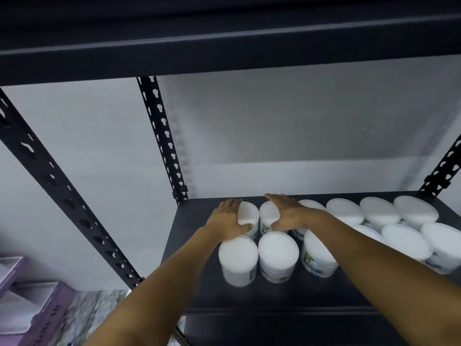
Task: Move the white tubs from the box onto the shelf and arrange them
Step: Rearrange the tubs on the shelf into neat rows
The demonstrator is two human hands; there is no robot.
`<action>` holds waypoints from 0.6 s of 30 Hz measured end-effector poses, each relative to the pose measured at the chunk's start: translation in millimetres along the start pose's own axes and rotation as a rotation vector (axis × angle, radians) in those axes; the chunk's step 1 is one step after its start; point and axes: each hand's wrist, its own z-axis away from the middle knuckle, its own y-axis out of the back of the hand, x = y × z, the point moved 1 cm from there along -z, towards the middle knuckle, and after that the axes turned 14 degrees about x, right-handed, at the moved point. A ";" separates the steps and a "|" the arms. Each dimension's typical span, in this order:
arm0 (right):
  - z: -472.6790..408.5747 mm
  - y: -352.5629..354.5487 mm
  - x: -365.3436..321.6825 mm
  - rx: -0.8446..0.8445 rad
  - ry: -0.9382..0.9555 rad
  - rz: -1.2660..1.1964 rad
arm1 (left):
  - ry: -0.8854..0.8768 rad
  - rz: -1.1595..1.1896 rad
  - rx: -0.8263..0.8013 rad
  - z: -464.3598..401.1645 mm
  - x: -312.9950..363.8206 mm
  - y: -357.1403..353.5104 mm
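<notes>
Several white tubs stand in two rows on the black shelf (279,293). My left hand (228,221) grips the back-left tub (249,213), fingers over its far side and thumb at its front. My right hand (287,212) holds the second back tub (267,216), fingers stretched across its lid, thumb at the front. In the front row stand a left tub (238,260), a middle tub (278,255) and a third tub (316,258) partly under my right forearm. More tubs (379,211) fill the right side. The box is out of view.
A black shelf board (224,46) hangs overhead. Perforated black uprights (162,136) frame the rack, with a white wall behind. A purple and white carton (30,305) sits at the lower left on a marbled floor. Bare shelf surface lies in front of the tubs.
</notes>
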 end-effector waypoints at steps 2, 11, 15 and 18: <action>-1.7 -1.4 1.7 0.062 -0.027 0.048 | 0.009 -0.016 0.013 1.4 -2.0 -0.8; 1.3 -2.3 1.2 0.035 -0.017 -0.022 | 0.002 -0.002 -0.013 2.5 -2.6 -0.7; 4.2 -5.0 4.5 0.014 -0.037 -0.096 | 0.022 -0.011 -0.056 2.2 -4.1 -3.4; 6.1 -3.6 5.9 -0.013 -0.061 -0.174 | 0.019 -0.016 -0.045 3.1 -5.6 -4.5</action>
